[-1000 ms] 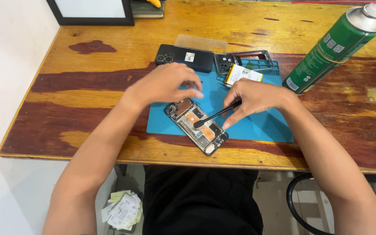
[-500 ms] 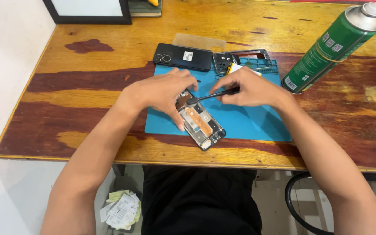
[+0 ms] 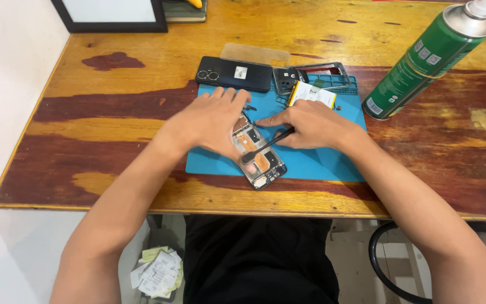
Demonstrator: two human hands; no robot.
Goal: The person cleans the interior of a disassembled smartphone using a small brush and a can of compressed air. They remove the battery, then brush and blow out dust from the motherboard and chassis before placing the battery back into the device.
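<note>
An opened phone (image 3: 260, 157) with its board and copper parts exposed lies on a blue mat (image 3: 316, 163) at the table's near edge. My left hand (image 3: 215, 121) presses flat on the phone's upper half and hides it. My right hand (image 3: 307, 125) grips a thin black tool (image 3: 265, 145) whose tip rests on the phone's middle; its index finger reaches toward my left hand.
A black back cover (image 3: 234, 73), a grey phone frame (image 3: 310, 76) and a white battery (image 3: 312, 93) lie at the mat's far edge. A green spray can (image 3: 426, 62) stands tilted at the right. A black picture frame (image 3: 111, 14) sits at the far left.
My left hand has shifted down over the phone's upper half. My right hand has swung the black tool so its tip points down onto the phone's middle.
</note>
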